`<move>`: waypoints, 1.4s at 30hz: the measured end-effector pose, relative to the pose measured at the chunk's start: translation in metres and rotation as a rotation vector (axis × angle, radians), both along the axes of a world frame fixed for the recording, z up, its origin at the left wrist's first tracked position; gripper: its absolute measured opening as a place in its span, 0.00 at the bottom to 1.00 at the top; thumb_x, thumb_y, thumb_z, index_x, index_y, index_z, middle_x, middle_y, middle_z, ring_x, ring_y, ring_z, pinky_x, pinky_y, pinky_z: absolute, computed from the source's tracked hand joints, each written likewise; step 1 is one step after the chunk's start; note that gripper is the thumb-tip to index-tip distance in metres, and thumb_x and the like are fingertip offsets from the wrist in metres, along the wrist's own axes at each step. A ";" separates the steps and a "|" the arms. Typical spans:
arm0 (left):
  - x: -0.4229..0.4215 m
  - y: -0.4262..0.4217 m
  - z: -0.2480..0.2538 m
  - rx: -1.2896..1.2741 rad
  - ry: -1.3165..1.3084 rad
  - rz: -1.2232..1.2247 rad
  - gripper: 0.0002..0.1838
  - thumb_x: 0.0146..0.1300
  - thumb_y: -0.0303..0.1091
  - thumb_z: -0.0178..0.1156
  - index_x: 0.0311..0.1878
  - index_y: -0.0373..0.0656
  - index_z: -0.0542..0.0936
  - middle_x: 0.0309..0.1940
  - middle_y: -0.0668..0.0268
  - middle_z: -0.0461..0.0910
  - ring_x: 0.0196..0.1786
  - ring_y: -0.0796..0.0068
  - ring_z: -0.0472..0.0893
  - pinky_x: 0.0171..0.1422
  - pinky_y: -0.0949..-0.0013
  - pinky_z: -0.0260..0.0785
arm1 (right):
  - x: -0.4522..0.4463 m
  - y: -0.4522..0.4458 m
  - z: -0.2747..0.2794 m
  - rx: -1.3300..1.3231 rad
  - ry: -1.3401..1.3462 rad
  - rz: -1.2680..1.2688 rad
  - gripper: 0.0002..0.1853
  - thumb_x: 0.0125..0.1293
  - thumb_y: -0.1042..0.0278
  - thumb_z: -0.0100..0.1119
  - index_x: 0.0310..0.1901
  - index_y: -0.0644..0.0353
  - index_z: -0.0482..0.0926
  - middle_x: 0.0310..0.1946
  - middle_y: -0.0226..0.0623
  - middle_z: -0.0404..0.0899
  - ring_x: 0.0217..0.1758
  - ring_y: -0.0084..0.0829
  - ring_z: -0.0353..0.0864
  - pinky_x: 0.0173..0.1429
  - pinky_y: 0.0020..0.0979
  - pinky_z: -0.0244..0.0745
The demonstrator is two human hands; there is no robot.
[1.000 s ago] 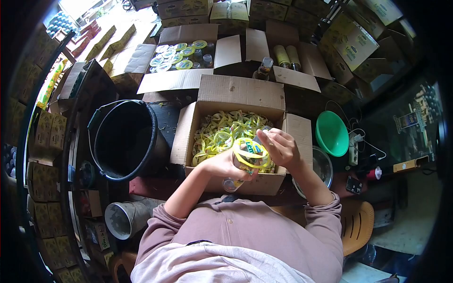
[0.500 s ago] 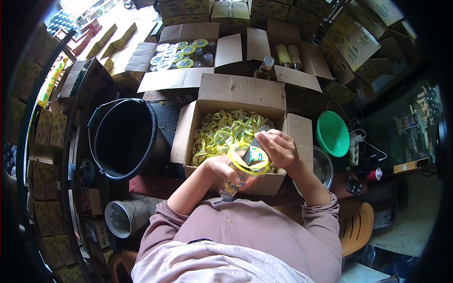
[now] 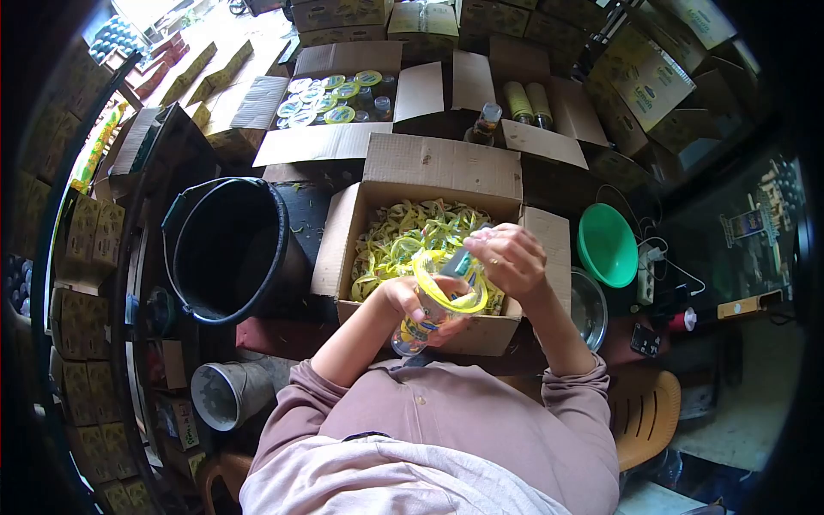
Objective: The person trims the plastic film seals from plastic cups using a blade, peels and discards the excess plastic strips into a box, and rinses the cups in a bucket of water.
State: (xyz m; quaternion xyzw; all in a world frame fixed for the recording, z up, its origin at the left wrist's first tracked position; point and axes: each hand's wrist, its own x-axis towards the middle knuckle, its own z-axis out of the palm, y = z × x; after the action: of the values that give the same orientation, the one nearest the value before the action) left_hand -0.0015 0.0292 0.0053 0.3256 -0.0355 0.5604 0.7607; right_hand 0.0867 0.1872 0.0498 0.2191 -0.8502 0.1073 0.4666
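Note:
My left hand (image 3: 408, 300) is wrapped round a clear, printed plastic cup (image 3: 414, 336) with a yellow rim, tilted in front of my chest. Pinched in the fingers of my right hand (image 3: 513, 260) is a flat grey blade (image 3: 457, 263), pointing down into the cup's mouth; its handle is hidden by the fingers. Yellow printed film hangs at the rim beside the blade. Just beyond both hands, an open cardboard box (image 3: 442, 166) holds a heap of curled yellow film strips (image 3: 412, 225).
A large black bucket (image 3: 279, 257) stands left of the box, with a grey bucket (image 3: 227, 396) lower down. Green bowls (image 3: 605, 245) and a metal bowl (image 3: 592, 313) are on the right. Behind, an open carton (image 3: 326, 137) contains yellow-lidded cups, near a bottle (image 3: 482, 129).
My right hand has moved slightly up and right with the blade. The printed film across the cup's mouth now covers less of it, and the cup has shifted slightly left.

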 end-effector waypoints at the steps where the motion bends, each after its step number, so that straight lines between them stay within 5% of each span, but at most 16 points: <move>1: -0.001 -0.001 0.002 0.007 0.009 0.007 0.32 0.40 0.34 0.65 0.47 0.30 0.63 0.25 0.59 0.69 0.24 0.69 0.72 0.20 0.72 0.66 | 0.001 0.002 0.000 -0.017 0.014 -0.022 0.11 0.47 0.76 0.62 0.35 0.60 0.79 0.26 0.32 0.77 0.30 0.28 0.78 0.37 0.31 0.76; 6: -0.014 -0.005 0.001 0.042 0.156 0.023 0.32 0.35 0.26 0.65 0.45 0.26 0.62 0.27 0.54 0.71 0.24 0.66 0.74 0.23 0.70 0.67 | 0.010 0.020 -0.006 -0.234 -0.091 -0.246 0.22 0.43 0.85 0.51 0.42 0.55 0.79 0.28 0.35 0.77 0.32 0.32 0.77 0.36 0.32 0.74; 9: -0.022 -0.011 0.011 0.026 0.306 0.060 0.31 0.34 0.26 0.66 0.43 0.26 0.64 0.28 0.54 0.71 0.27 0.67 0.75 0.25 0.70 0.69 | 0.007 0.033 -0.021 -0.142 -0.516 -0.405 0.23 0.45 0.83 0.53 0.46 0.57 0.77 0.27 0.42 0.77 0.29 0.41 0.77 0.35 0.37 0.74; 11: -0.025 -0.016 0.024 0.053 0.487 0.180 0.30 0.37 0.30 0.69 0.45 0.33 0.67 0.29 0.60 0.73 0.28 0.74 0.75 0.30 0.74 0.68 | 0.016 0.026 -0.042 0.030 -1.123 -0.843 0.42 0.42 0.86 0.51 0.64 0.56 0.56 0.30 0.48 0.77 0.34 0.47 0.78 0.41 0.42 0.74; 13: -0.030 -0.018 0.033 0.102 0.683 0.347 0.30 0.37 0.30 0.69 0.45 0.35 0.68 0.31 0.62 0.73 0.30 0.75 0.75 0.33 0.74 0.69 | 0.022 0.024 -0.050 0.045 -1.312 -0.893 0.44 0.40 0.86 0.53 0.65 0.57 0.53 0.31 0.50 0.77 0.34 0.46 0.78 0.41 0.42 0.75; 16: -0.031 -0.029 0.040 0.049 0.918 0.627 0.30 0.37 0.31 0.71 0.46 0.38 0.69 0.35 0.66 0.73 0.37 0.79 0.74 0.43 0.74 0.69 | 0.040 0.018 -0.034 0.001 -1.221 -0.835 0.38 0.41 0.85 0.54 0.61 0.58 0.62 0.31 0.49 0.77 0.31 0.45 0.79 0.38 0.39 0.75; 18: -0.024 -0.035 0.041 -0.111 0.988 0.787 0.34 0.36 0.32 0.72 0.50 0.39 0.68 0.41 0.66 0.72 0.43 0.79 0.74 0.47 0.73 0.68 | 0.044 0.020 -0.024 -0.282 -1.195 -0.662 0.30 0.44 0.82 0.56 0.54 0.58 0.69 0.29 0.46 0.78 0.31 0.42 0.80 0.37 0.38 0.75; 20: -0.020 -0.034 0.036 -0.071 0.979 0.971 0.39 0.41 0.33 0.68 0.58 0.40 0.60 0.47 0.63 0.69 0.50 0.75 0.71 0.53 0.70 0.64 | 0.046 0.014 -0.015 -0.640 -1.037 -0.471 0.16 0.48 0.81 0.58 0.42 0.61 0.78 0.25 0.40 0.79 0.26 0.33 0.80 0.35 0.31 0.74; 22: -0.019 -0.033 0.026 -0.021 0.965 1.099 0.39 0.49 0.32 0.60 0.63 0.41 0.51 0.52 0.60 0.64 0.56 0.70 0.66 0.60 0.67 0.58 | 0.046 -0.001 -0.009 -0.775 -0.815 -0.436 0.16 0.48 0.82 0.59 0.41 0.61 0.78 0.24 0.37 0.78 0.25 0.27 0.79 0.34 0.27 0.73; 26: -0.004 -0.032 0.025 -0.174 0.827 1.303 0.36 0.50 0.29 0.59 0.61 0.41 0.52 0.52 0.58 0.64 0.56 0.68 0.65 0.61 0.65 0.57 | 0.042 -0.027 -0.006 -0.931 -0.482 -0.344 0.13 0.49 0.83 0.60 0.39 0.62 0.78 0.24 0.33 0.77 0.25 0.20 0.78 0.33 0.21 0.71; 31: 0.000 -0.036 0.025 -0.098 0.991 1.520 0.38 0.42 0.25 0.67 0.56 0.40 0.56 0.44 0.62 0.65 0.47 0.73 0.72 0.47 0.73 0.69 | 0.035 -0.052 -0.004 -1.135 -0.227 -0.194 0.09 0.53 0.79 0.61 0.38 0.64 0.77 0.27 0.34 0.76 0.29 0.20 0.76 0.36 0.21 0.71; 37: 0.000 -0.031 0.027 -0.126 0.974 1.569 0.37 0.41 0.23 0.67 0.55 0.39 0.58 0.47 0.60 0.62 0.43 0.73 0.74 0.44 0.74 0.71 | 0.032 -0.085 0.003 -0.989 -0.094 -0.293 0.06 0.54 0.77 0.61 0.35 0.63 0.76 0.26 0.35 0.75 0.29 0.23 0.75 0.34 0.22 0.70; 41: 0.004 -0.033 0.035 -0.041 1.136 1.722 0.37 0.44 0.32 0.66 0.57 0.38 0.58 0.47 0.58 0.65 0.47 0.70 0.71 0.51 0.68 0.66 | 0.031 -0.099 0.003 -0.768 -0.001 -0.416 0.07 0.52 0.77 0.62 0.34 0.62 0.77 0.23 0.34 0.75 0.25 0.25 0.75 0.31 0.25 0.70; 42: 0.005 -0.032 0.031 -0.071 1.005 1.656 0.38 0.46 0.38 0.65 0.58 0.38 0.58 0.47 0.58 0.66 0.50 0.69 0.69 0.55 0.65 0.63 | 0.029 -0.101 0.005 -0.730 0.022 -0.431 0.08 0.50 0.78 0.62 0.34 0.63 0.77 0.22 0.34 0.75 0.23 0.25 0.75 0.29 0.25 0.71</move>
State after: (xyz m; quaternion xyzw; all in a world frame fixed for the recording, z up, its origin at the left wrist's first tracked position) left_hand 0.0032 -0.0029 0.0362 0.4259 0.5513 0.7149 0.0608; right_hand 0.1161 0.0865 0.0547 -0.1422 -0.7775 0.2992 0.5345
